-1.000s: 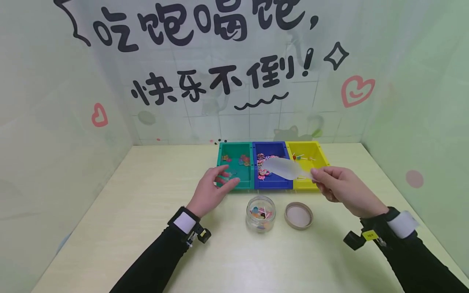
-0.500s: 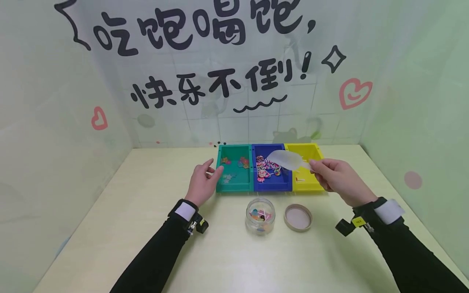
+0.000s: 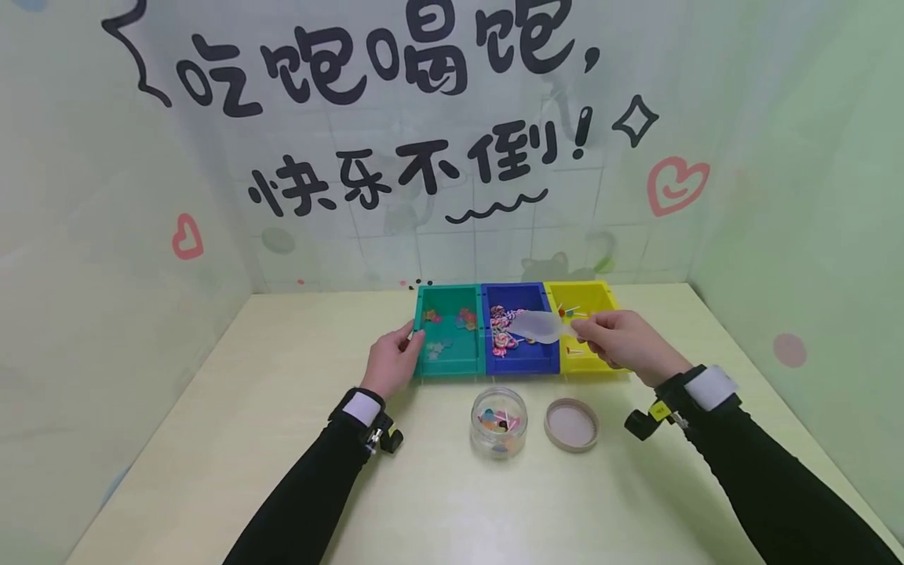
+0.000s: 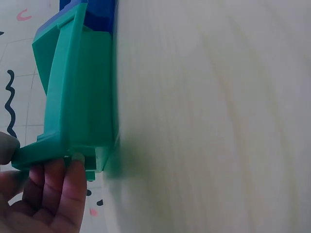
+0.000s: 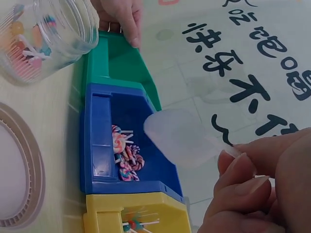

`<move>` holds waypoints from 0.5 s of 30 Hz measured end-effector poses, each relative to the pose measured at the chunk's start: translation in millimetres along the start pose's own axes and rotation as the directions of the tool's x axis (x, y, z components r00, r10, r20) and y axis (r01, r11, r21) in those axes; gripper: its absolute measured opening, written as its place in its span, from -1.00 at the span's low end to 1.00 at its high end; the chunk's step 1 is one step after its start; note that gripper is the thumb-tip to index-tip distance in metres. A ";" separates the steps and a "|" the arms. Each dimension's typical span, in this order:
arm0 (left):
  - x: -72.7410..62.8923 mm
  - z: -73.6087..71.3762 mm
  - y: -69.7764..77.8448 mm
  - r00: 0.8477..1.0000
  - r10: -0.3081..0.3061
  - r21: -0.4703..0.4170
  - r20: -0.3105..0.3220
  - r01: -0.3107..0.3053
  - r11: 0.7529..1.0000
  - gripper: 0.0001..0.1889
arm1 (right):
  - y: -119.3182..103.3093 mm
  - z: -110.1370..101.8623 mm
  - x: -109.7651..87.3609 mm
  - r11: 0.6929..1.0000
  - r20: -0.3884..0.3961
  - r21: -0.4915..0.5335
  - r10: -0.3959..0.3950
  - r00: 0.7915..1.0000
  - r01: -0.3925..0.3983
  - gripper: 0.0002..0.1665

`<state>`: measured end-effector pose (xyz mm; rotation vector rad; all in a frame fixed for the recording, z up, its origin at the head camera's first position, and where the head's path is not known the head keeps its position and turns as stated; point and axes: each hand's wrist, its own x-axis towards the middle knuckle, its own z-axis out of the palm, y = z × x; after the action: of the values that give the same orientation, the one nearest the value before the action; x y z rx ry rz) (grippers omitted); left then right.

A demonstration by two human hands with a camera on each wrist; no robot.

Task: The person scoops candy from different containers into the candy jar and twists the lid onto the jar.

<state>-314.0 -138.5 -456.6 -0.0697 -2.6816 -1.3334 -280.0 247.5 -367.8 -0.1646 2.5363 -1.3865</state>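
Observation:
My left hand (image 3: 391, 362) grips the left rim of the green bin (image 3: 452, 367); in the left wrist view its fingers (image 4: 68, 194) curl under the lip with the thumb above. My right hand (image 3: 628, 345) pinches the handle of a translucent white scoop (image 3: 537, 326). The scoop hangs over the blue bin (image 3: 526, 366), which holds swirl lollipops (image 5: 127, 158). Flower-like pieces (image 3: 466, 318) lie in the green bin. Small stick lollipops (image 3: 568, 312) lie in the yellow bin (image 3: 596, 367), partly hidden by my right hand.
In front of the bins stands an uncovered clear glass jar (image 3: 499, 439) with colourful lollipops inside. Beside it on the right lies a round lid (image 3: 570, 425). The pale wooden table (image 3: 452, 510) meets printed curtain walls (image 3: 297, 251) at the back and sides.
My left hand has moved from above the green bin to its left rim and taken hold of it. The right hand has shifted left with the scoop.

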 end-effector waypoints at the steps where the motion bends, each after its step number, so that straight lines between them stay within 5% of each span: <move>1: -0.4 0.5 -0.7 1.000 0.000 -0.002 0.000 0.000 1.000 -0.44 | -0.8 1.3 3.5 1.000 0.004 -0.030 0.011 1.000 -0.011 -0.49; 7: -1.3 2.2 -3.5 1.000 0.020 -0.005 -0.004 -0.020 1.000 -0.45 | -13.6 7.7 24.0 0.985 0.029 -0.159 0.078 0.997 -0.073 -0.57; 15: 0.7 0.5 -4.6 0.999 0.033 0.013 0.022 -0.033 0.999 -0.45 | -29.2 17.8 38.7 0.974 0.043 -0.194 0.131 0.990 -0.120 -0.59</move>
<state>-315.2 -140.9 -460.4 -0.1272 -2.6941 -1.3129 -313.1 209.0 -358.8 -0.0735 2.5818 -1.0776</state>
